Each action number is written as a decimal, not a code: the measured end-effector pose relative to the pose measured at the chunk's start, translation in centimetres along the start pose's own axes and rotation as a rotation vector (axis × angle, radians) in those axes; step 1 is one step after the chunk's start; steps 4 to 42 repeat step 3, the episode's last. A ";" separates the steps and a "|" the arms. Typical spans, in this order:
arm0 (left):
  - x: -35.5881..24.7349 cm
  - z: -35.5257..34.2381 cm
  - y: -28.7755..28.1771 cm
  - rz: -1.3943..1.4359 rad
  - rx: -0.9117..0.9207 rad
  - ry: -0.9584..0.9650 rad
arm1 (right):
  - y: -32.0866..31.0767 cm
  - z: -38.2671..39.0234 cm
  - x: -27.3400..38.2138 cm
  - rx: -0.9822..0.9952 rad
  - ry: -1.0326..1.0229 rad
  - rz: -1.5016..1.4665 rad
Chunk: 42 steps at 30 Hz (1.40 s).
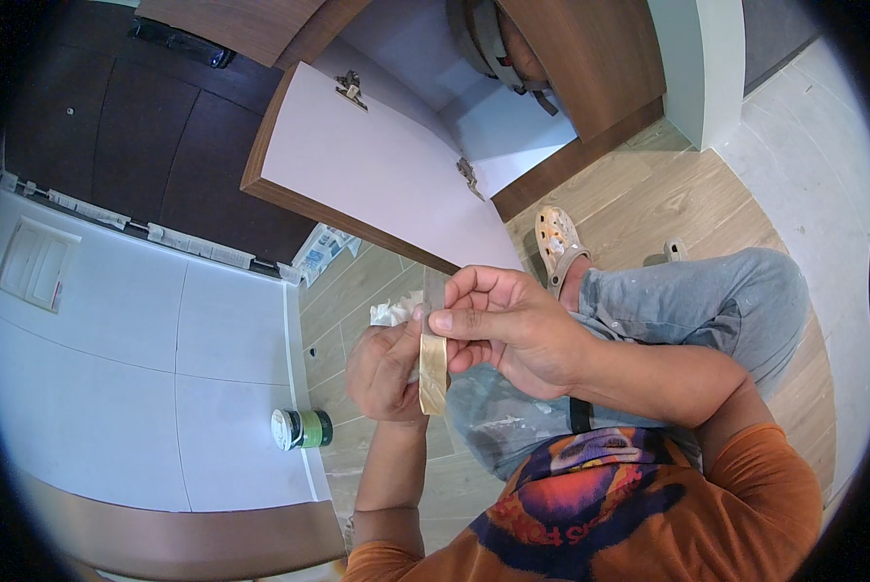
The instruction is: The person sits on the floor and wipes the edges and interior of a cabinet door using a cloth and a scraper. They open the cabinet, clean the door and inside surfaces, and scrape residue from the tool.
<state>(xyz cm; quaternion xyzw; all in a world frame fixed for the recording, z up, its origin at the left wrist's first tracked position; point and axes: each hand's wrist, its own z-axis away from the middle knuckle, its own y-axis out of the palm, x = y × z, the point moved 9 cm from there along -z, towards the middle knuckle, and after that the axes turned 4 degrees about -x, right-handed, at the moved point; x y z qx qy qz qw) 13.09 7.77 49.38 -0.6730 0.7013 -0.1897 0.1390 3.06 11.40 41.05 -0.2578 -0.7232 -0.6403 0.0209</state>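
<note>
In front of my lap, both hands are held close together. The fingers of my right hand (513, 325) pinch a narrow flat piece, grey at its upper end and glossy tan lower down (433, 378); I cannot tell whether it is a tool or tape. Against its other side presses the thumb of my left hand (385, 373). White crumpled material (396, 310), paper or cloth, sticks out above that hand's curled fingers. My left palm is hidden.
An open cabinet door (357, 155) with metal hinges reaches toward my hands. Bags hang inside the cabinet (498, 48). A dark green-labelled tub (302, 429) lies by the white wall (231, 427). Newspaper (323, 252) edges the dark panel. My clog (558, 242) rests on the wood-look floor.
</note>
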 end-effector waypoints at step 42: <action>-0.3 -0.2 0.0 -0.037 0.016 0.031 | 0.0 0.0 0.0 -0.017 0.015 0.003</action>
